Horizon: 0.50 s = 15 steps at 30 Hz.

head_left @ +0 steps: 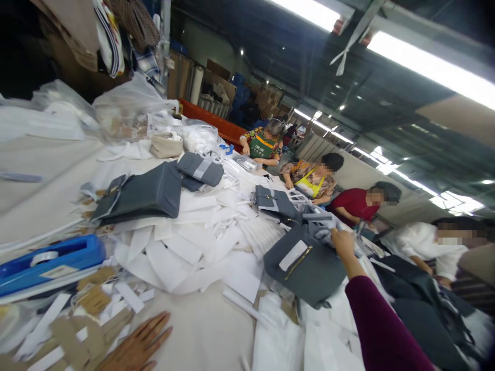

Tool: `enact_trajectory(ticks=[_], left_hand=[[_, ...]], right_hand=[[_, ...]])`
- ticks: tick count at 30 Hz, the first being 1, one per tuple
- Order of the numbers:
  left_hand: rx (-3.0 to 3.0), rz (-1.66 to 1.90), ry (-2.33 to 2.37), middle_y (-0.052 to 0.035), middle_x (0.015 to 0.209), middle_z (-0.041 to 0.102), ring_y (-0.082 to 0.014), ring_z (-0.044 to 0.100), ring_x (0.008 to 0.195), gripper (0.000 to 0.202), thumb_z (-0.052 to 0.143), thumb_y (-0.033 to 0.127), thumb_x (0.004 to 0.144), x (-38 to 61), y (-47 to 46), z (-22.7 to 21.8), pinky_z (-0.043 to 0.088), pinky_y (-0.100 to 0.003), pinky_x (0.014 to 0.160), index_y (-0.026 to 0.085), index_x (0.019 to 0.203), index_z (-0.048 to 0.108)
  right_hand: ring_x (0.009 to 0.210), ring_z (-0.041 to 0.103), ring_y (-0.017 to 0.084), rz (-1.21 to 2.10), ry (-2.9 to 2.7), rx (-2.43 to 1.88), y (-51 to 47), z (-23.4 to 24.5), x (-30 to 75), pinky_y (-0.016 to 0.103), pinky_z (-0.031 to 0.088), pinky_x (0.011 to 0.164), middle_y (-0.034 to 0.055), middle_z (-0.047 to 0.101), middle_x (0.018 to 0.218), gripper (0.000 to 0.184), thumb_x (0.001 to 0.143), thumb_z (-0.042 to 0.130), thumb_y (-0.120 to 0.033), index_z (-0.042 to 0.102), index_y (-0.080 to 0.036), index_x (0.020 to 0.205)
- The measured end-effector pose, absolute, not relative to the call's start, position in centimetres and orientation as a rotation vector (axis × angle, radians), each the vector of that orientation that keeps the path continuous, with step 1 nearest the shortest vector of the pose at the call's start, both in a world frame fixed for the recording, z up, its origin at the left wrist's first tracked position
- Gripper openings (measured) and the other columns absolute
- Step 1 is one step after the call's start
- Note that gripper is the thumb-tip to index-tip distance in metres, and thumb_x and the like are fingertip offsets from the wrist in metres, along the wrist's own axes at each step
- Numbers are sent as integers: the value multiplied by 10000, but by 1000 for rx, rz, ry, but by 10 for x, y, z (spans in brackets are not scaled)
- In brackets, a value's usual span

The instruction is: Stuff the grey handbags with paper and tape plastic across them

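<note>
In the head view, the right hand (344,245) reaches to the far edge of a dark grey bag (320,281), its fingers curled there; whether they clamp the fabric, I cannot tell. The bag lies at right on white paper sheets (243,273), face up; its brass zip (298,264) slants from near-left to far-right, and its long axis seems to cross that slant. The left hand (139,342) lies on the table (204,319), fingers slightly apart, beside brown card tags (93,299). Steady handling would suit the bag, keeping its face uncreased.
</note>
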<state>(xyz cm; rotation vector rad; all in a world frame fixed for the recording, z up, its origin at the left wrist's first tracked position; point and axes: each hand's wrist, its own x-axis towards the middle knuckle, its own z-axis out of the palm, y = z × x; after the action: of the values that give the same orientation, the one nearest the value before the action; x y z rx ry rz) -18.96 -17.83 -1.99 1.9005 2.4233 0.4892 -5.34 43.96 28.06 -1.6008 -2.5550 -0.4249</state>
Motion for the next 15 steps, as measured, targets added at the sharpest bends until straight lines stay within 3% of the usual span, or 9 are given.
enact_trajectory(ticks=[5,8,10,12,15], left_hand=[[1640,560,2256,-94,1553,261,-294,276,1414,666,526,220,822,-187,-179,-10,255,-459,1137,295,1456,339],[1388,615,2064,-195,1551,218,-377,174,1428,739,619,272,749,-184,-166,4,176,-536,1142,137,1435,381],[1177,830,1932,-264,1539,182,-386,142,1430,914,655,373,736,-177,-153,22,156,-539,1143,31,1472,235],[963,1138,1657,-247,1558,116,-354,138,1438,1037,650,503,744,-165,-143,42,183,-523,1141,63,1503,97],[586,1440,1131,-173,1534,259,-316,323,1377,965,584,627,773,-138,-148,71,313,-501,1093,194,1511,138]], right_hand=[[995,627,342,-775,-2732,-1504,367,329,-36,346,423,722,254,651,998,364,931,323,-106,659,-83,1070],[968,625,344,-876,-2795,-1449,320,343,-25,349,404,714,255,645,969,383,932,291,-80,636,-66,1097],[915,631,315,-946,-2863,-1381,283,344,-16,332,391,704,232,647,913,361,907,322,-45,645,-72,1068],[822,633,274,-970,-2953,-1251,243,338,-7,311,376,668,190,645,820,353,874,355,-11,661,-94,1030],[693,614,235,-806,-3046,-1046,180,310,2,292,351,603,136,624,710,340,860,374,-28,680,-118,979]])
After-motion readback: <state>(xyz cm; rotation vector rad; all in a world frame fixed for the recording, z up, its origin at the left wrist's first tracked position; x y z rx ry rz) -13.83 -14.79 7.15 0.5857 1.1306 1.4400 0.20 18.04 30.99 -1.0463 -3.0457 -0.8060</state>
